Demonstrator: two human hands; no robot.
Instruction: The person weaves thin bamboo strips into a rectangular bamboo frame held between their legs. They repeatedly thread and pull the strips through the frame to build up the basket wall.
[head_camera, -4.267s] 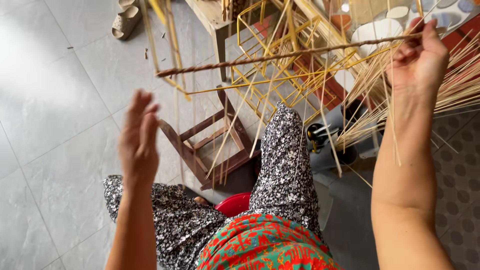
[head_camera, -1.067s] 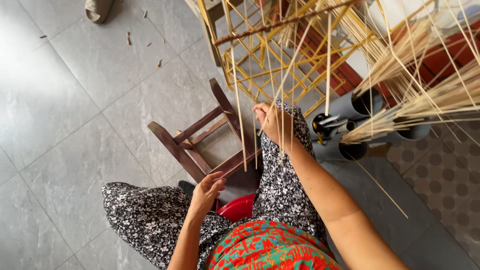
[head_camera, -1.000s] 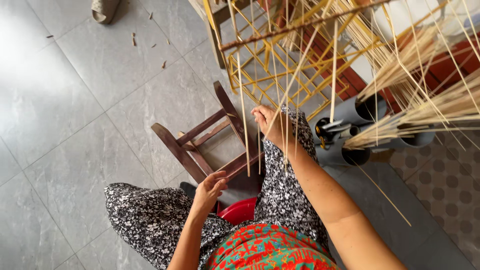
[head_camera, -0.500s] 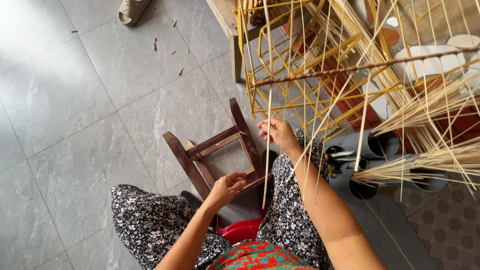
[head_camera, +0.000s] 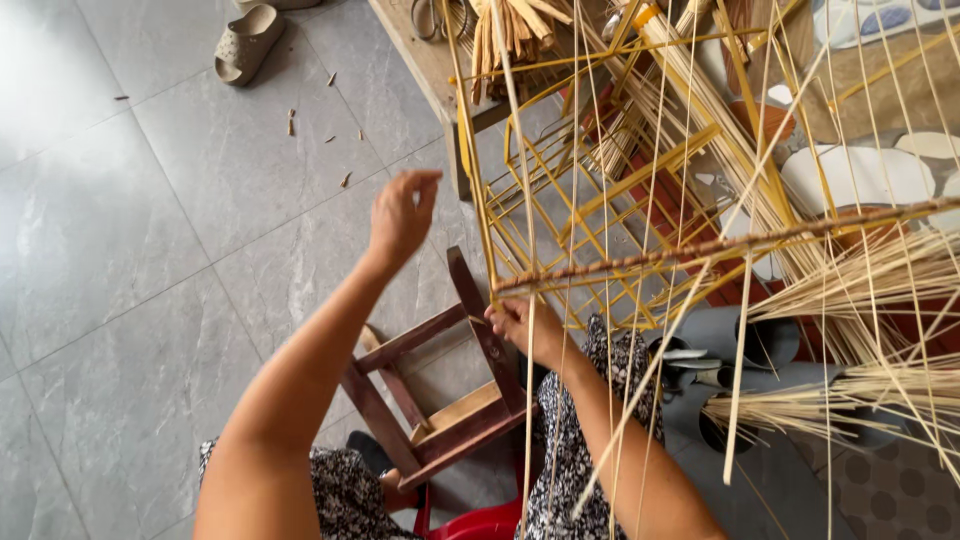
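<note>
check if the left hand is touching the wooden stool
Apart. The head view shows the left hand raised with grey floor tile visible all around it, clear of the wooden stool below.

Grey tiled floor (head_camera: 130, 230), wooden stool (head_camera: 440, 400), sandal (head_camera: 245, 40)

No package, label, sign or screen shows anywhere in the frame. From the upper left to the lower right there are only bare, unmarked surfaces, none carrying a printed panel, a tag or a display.
</note>
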